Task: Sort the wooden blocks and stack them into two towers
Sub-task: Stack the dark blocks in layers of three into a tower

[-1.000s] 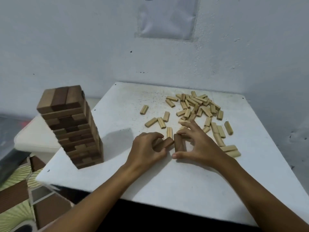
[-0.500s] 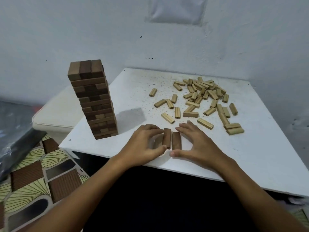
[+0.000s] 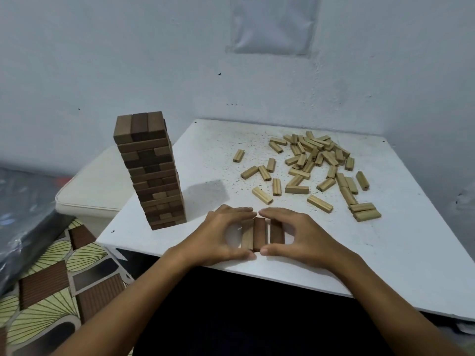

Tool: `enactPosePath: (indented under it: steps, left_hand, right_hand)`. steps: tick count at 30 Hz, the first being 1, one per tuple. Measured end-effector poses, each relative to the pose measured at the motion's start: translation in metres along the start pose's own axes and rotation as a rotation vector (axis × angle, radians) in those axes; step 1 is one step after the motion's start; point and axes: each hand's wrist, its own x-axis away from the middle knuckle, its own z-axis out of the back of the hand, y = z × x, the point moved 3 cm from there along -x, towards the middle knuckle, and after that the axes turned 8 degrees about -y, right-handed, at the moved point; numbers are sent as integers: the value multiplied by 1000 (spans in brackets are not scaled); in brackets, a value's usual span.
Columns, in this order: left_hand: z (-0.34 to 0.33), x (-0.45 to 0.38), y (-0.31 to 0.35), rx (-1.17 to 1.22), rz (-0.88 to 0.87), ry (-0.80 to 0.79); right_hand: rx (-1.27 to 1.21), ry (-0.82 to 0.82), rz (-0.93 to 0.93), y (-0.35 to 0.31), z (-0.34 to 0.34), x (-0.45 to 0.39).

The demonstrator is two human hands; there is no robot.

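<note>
A tall tower of dark brown blocks [image 3: 151, 170] stands at the left edge of the white table [image 3: 385, 253]. Three dark blocks [image 3: 259, 233] lie side by side near the table's front edge. My left hand [image 3: 221, 235] cups them from the left and my right hand [image 3: 300, 235] from the right, with fingertips at the far ends and thumbs at the near ends. Many light pine blocks [image 3: 313, 160] lie scattered over the far right of the table.
A cream cushioned seat [image 3: 95, 188] sits behind the tower, left of the table. A patterned floor [image 3: 46, 286] and a dark plastic sheet [image 3: 23, 214] lie at the left. The wall [image 3: 128, 60] runs close behind the table.
The dark blocks were askew between my hands; now three lie parallel in a row with both hands closed around them. The camera has pulled back and tilted.
</note>
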Motion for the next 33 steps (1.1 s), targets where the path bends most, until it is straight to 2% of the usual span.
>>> enactPosePath:
  steps: [7, 11, 16, 20, 24, 26, 28, 30, 33]
  left_hand:
    - [-2, -10, 3, -9, -29, -36]
    - [-2, -13, 7, 15, -51, -2]
    - [-9, -14, 14, 73, 7, 77]
    - [-7, -21, 15, 83, -13, -32]
    - [3, -33, 13, 66, -56, -188]
    - [5, -36, 13, 62, -73, -194]
    - [5, -35, 15, 168, -83, -80]
    - [0, -31, 17, 365, -31, 142]
    - [-14, -25, 19, 716, 131, 420]
  right_hand:
    - [105, -82, -102, 15, 28, 11]
    - [71, 15, -51, 18, 22, 11]
    - [140, 147, -11, 16, 11, 15]
    - [164, 159, -22, 14, 4, 18]
    - [7, 67, -63, 14, 3, 20]
    - [-95, 112, -68, 11, 4, 20]
    - [-241, 267, -81, 6, 5, 19]
    - [-495, 402, -125, 2, 4, 15]
    - [-860, 474, -160, -4, -6, 7]
